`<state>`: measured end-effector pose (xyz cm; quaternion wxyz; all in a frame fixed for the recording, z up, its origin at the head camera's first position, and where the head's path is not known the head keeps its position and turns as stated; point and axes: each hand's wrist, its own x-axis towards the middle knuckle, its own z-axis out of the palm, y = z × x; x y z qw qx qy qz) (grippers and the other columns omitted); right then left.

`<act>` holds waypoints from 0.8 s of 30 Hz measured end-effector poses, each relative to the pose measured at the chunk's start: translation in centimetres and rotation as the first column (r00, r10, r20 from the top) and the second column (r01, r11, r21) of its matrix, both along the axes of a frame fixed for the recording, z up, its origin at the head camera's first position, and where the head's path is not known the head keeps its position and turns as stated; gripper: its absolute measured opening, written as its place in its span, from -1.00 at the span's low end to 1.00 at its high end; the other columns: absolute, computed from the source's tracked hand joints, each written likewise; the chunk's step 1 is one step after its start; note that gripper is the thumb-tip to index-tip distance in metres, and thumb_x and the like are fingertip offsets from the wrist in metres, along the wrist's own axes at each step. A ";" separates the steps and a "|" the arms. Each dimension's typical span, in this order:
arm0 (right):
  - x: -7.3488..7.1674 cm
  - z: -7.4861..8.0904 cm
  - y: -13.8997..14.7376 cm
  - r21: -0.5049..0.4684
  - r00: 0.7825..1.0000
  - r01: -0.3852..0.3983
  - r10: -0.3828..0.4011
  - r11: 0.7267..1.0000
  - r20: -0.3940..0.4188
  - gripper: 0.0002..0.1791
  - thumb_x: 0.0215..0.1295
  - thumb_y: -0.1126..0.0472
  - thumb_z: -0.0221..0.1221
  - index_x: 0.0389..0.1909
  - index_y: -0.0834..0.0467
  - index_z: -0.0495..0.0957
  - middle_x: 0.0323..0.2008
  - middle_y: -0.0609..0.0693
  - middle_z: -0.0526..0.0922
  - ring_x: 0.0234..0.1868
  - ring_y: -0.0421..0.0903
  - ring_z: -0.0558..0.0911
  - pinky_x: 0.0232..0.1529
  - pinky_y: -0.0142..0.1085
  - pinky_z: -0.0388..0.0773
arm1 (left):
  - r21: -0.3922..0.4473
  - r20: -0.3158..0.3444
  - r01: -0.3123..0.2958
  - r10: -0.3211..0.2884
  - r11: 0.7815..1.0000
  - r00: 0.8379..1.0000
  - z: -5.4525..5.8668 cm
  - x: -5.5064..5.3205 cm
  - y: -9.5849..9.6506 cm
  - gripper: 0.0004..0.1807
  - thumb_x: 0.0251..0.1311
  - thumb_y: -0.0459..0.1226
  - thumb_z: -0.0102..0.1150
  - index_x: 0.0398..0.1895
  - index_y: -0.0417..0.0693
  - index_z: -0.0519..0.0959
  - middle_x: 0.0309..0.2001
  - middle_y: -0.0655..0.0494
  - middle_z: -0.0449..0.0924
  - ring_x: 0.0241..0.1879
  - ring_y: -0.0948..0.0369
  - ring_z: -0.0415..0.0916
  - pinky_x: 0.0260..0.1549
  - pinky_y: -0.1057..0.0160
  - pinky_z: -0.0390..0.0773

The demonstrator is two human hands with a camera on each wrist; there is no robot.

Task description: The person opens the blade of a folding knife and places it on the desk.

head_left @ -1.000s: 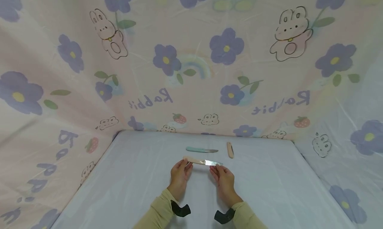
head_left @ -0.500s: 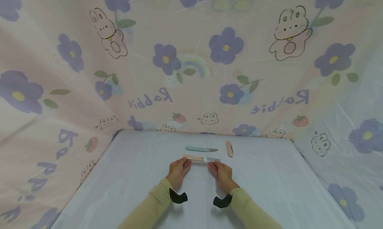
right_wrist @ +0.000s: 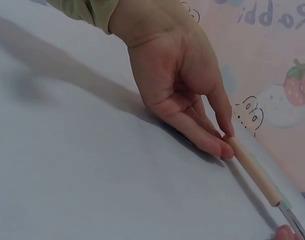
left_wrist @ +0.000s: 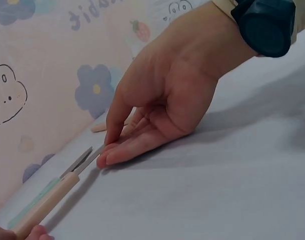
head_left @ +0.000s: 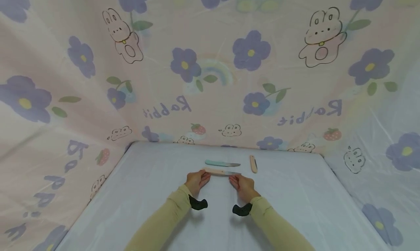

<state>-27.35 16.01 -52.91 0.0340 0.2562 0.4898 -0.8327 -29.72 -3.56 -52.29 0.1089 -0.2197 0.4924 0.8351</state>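
Note:
A knife with a beige handle and a steel blade (head_left: 220,172) lies low over the white sheet, handle to the left. My left hand (head_left: 197,180) pinches the end of the handle (right_wrist: 252,170); the right wrist view shows that hand (right_wrist: 177,85) with its thumb on top. My right hand (head_left: 241,183) pinches the blade tip; the left wrist view shows it (left_wrist: 162,100) with thumb above and fingers below the blade (left_wrist: 82,160). Whether the knife rests on the sheet I cannot tell.
A teal-handled knife (head_left: 221,163) lies just beyond the held one, and a beige sheath (head_left: 253,163) lies to its right. The white sheet (head_left: 295,200) is walled at back and sides by pink cloth printed with flowers and rabbits (head_left: 210,79).
Both hands have carried the beige knife away from me and down toward the sheet, closer to the teal knife. The blade, tilted before, now lies nearly flat.

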 end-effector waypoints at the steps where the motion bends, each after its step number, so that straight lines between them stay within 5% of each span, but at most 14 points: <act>1: -0.1 0.0 0.1 0.005 1.000 0.002 -0.002 1.000 0.007 -0.64 0.26 0.35 -0.03 0.03 0.45 0.30 -0.18 0.28 0.54 -0.21 0.00 0.60 -0.17 -0.26 0.53 | -0.005 0.000 0.014 -0.014 1.000 1.000 0.0 0.0 -0.1 -0.66 0.17 -0.42 0.02 -0.02 -0.45 0.31 -0.18 -0.28 0.47 -0.16 -0.01 0.51 -0.19 0.17 0.52; 11: -0.4 0.1 0.4 0.000 0.999 0.006 -0.006 1.000 0.054 -0.66 0.25 0.35 -0.03 0.01 0.44 0.32 -0.19 0.27 0.54 -0.17 0.03 0.59 -0.15 -0.24 0.52 | -0.063 -0.003 0.165 -0.165 0.984 0.986 0.0 -0.4 -1.1 -0.66 0.18 -0.40 0.02 -0.01 -0.41 0.31 -0.10 -0.31 0.47 -0.23 0.03 0.55 -0.20 0.15 0.52; 24: -0.4 -0.1 0.5 0.025 0.998 -0.009 0.008 1.000 0.059 -0.67 0.28 0.32 -0.04 0.00 0.44 0.33 -0.16 0.27 0.54 -0.16 0.02 0.58 -0.18 -0.26 0.53 | -0.120 0.019 0.208 -0.208 0.971 0.978 0.4 -0.6 -1.3 -0.63 0.18 -0.36 0.04 0.01 -0.43 0.34 -0.10 -0.29 0.48 -0.16 0.02 0.52 -0.18 0.17 0.51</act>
